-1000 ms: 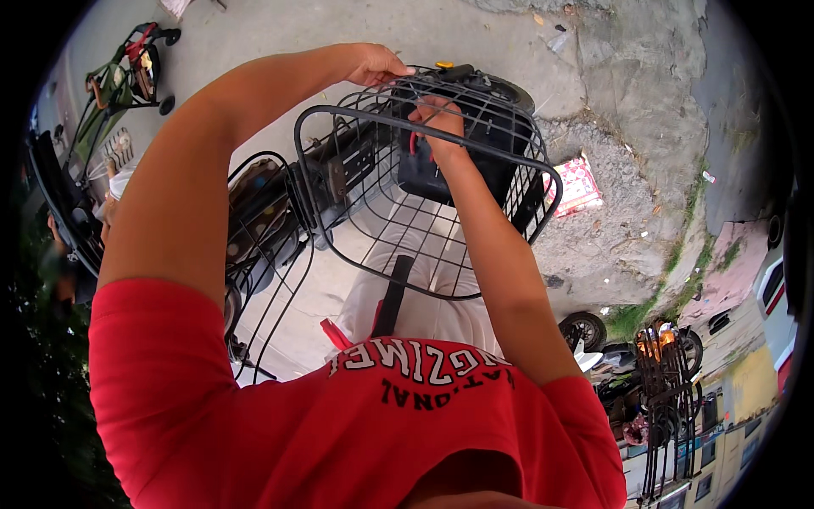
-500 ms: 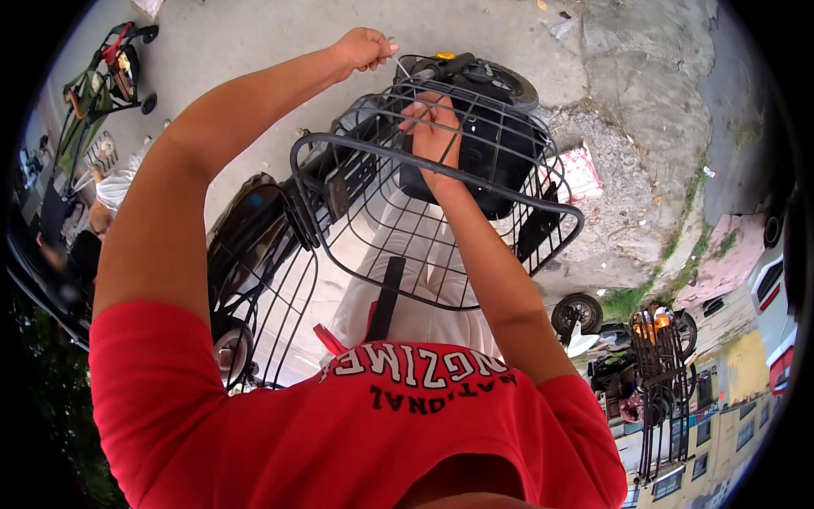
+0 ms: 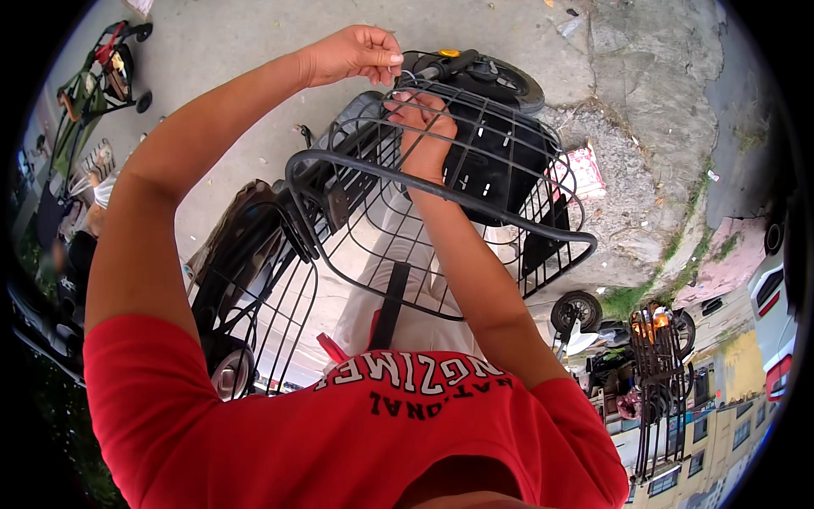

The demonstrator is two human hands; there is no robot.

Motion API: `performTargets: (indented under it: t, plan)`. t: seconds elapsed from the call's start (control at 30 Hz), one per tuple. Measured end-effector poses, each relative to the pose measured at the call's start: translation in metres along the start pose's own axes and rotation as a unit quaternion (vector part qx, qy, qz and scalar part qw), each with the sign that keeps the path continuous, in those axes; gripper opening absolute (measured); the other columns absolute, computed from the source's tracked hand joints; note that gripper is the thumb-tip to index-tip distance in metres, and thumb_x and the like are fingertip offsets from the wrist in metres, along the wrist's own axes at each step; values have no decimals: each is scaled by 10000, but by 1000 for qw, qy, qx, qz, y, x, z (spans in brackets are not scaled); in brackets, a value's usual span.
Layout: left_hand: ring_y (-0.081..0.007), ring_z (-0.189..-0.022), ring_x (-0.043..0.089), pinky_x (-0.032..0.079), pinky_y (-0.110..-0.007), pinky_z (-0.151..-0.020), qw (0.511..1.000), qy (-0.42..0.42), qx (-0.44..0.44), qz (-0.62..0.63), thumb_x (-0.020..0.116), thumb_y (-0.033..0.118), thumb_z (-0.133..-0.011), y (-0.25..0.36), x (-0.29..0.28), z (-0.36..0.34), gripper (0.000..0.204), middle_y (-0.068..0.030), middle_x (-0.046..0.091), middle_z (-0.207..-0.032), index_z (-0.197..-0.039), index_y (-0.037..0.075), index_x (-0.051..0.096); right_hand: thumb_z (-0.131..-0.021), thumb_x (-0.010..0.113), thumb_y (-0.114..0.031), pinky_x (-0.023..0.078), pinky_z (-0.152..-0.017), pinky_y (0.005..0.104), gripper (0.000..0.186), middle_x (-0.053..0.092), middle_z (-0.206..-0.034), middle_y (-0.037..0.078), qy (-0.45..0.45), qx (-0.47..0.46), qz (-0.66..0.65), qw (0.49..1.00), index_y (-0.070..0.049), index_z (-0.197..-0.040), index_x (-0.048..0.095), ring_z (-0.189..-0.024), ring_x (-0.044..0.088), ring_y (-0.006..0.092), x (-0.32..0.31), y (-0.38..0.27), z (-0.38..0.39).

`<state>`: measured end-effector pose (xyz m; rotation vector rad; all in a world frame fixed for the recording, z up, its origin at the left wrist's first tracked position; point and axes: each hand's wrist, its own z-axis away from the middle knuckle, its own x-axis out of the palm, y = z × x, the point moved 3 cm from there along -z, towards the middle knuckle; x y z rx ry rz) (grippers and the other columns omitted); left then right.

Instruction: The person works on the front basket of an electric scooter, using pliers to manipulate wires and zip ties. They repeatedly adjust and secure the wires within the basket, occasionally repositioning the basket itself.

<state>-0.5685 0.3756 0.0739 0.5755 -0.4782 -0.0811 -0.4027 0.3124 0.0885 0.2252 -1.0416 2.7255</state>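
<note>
A black wire basket point(image 3: 441, 193) sits in front of me, fixed to a bike or scooter. Beyond its far left rim, my left hand point(image 3: 360, 58) pinches a thin pale strand, whose loop shows near the rim; its exact kind is too small to tell. Reaching inside the basket, my right hand point(image 3: 424, 125) has its fingers bent together against the far left wires. What those fingertips hold, if anything, is hidden by the wires. A black box-like part point(image 3: 496, 161) shows through the mesh to the right of that hand.
Past the basket are a handlebar grip point(image 3: 458, 64) and a black wheel point(image 3: 509, 83). More black wire mesh point(image 3: 288, 314) stands at the lower left. A folding cart point(image 3: 110, 76) is at the far left. A dark metal rack point(image 3: 661, 390) and parked vehicles are on the right.
My left hand has shifted slightly left and turned, so its thumb shows more; less strand shows between it and the basket. My right hand has moved a little left along the wires.
</note>
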Motion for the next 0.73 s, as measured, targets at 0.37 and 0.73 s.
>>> performTargets:
  t: [0.37, 0.73]
  plan:
    - [-109, -703, 532, 449, -251, -646, 984, -23, 24, -172, 633, 47, -806, -12, 3, 2, 125, -20, 583, -818, -914, -12, 655, -858, 567, -52, 459, -599, 210, 144, 594, -805, 60, 77, 19, -87, 993, 3, -966, 491, -662, 566, 100, 16, 5, 5]
    - [-105, -680, 546, 462, -248, -630, 971, 22, 68, -226, 640, 125, -822, -18, 13, -4, 122, -24, 606, -756, -896, 32, 668, -867, 558, -66, 481, -807, 295, 224, 610, -949, 154, 8, -138, 123, 983, 1, -1070, 490, -907, 619, 218, -2, 4, 24]
